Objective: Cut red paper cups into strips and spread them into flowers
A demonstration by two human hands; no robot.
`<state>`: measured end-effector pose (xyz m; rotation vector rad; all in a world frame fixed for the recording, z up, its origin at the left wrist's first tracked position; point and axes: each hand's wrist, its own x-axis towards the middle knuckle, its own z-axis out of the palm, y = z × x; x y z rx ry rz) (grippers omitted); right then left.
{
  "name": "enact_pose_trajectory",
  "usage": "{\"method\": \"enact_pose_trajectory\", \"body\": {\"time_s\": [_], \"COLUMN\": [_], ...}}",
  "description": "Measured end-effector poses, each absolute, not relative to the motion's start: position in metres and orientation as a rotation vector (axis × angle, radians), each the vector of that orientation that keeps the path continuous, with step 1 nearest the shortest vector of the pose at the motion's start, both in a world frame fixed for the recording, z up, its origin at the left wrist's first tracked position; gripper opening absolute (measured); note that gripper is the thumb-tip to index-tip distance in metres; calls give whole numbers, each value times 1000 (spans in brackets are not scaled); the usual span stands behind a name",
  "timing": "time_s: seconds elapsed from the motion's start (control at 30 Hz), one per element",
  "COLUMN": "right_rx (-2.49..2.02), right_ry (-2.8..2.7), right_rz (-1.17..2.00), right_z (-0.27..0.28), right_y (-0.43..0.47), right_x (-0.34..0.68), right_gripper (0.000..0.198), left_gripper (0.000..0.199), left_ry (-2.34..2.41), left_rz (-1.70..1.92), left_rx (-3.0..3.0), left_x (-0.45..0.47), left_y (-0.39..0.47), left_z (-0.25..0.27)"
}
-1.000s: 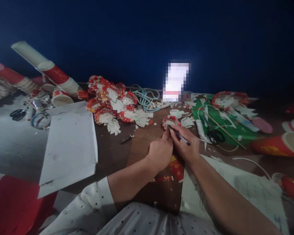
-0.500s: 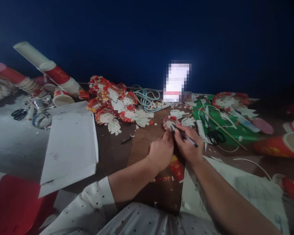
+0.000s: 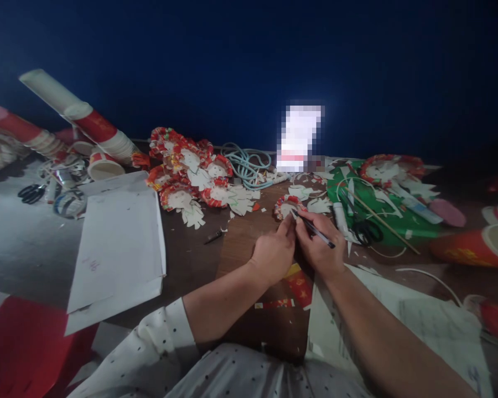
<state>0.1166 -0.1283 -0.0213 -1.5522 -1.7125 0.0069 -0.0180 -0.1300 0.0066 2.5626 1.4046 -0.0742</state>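
Observation:
A pen (image 3: 319,232) is gripped in my right hand (image 3: 323,246), its tip end on the white middle of a small paper craft (image 3: 283,209). That craft has a red, patterned rim and lies on the brown table. My left hand (image 3: 274,254) holds its near edge down with an outstretched index finger, the other fingers curled under. Both hands nearly touch, and they hide the craft's lower part. White paper hand cutouts (image 3: 318,205) lie just behind my right hand. On the left, similar finished-looking red-rimmed crafts (image 3: 195,171) are heaped.
White sheets (image 3: 120,243) lie at left, beside stacked paper cups (image 3: 102,130) and scissors (image 3: 32,193). Pale blue cord (image 3: 247,163) is coiled at the back, near a lit, blurred screen (image 3: 299,138). Black scissors (image 3: 367,232) rest by a green sheet (image 3: 410,229) on the right.
My left index finger has edged up onto the craft's white middle, nearer the pen tip. The craft has shifted very slightly; my right hand keeps its grip on the pen.

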Motion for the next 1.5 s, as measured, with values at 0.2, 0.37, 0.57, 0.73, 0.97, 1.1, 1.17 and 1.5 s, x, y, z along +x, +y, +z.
{"method": "enact_pose_trajectory", "body": {"time_s": [0.2,0.37,0.57,0.73,0.97,1.1,1.17,1.5], "right_rx": [-1552,-1570,-1563,-1560,-1541,-1545,-1551,-1563], "right_ry": [-1730,-1738,-1739,-1741,-1739,-1746,-1741,-1733], "right_rz": [-19,6,32,48,43,39,46,50], "right_z": [-22,-23,-21,-21,-21,-22,-22,-22], "right_y": [-128,-128,-128,-127,-127,-127,-126,-127], "right_x": [117,116,116,116,116,116,116,116], "right_gripper": [19,20,21,22,21,22,22,21], "left_gripper": [51,50,49,49,49,48,49,49], "left_ry": [1430,1425,1424,1422,1422,1424,1420,1425], "left_rz": [-79,-67,-83,-103,-62,-75,-74,-70], "left_rx": [2546,2567,2579,2559,2565,2552,2553,2558], "left_x": [-18,-18,-18,-18,-18,-18,-18,-18], "left_y": [-129,-130,-130,-129,-129,-129,-129,-129], "left_z": [5,5,5,5,4,5,5,4]}}
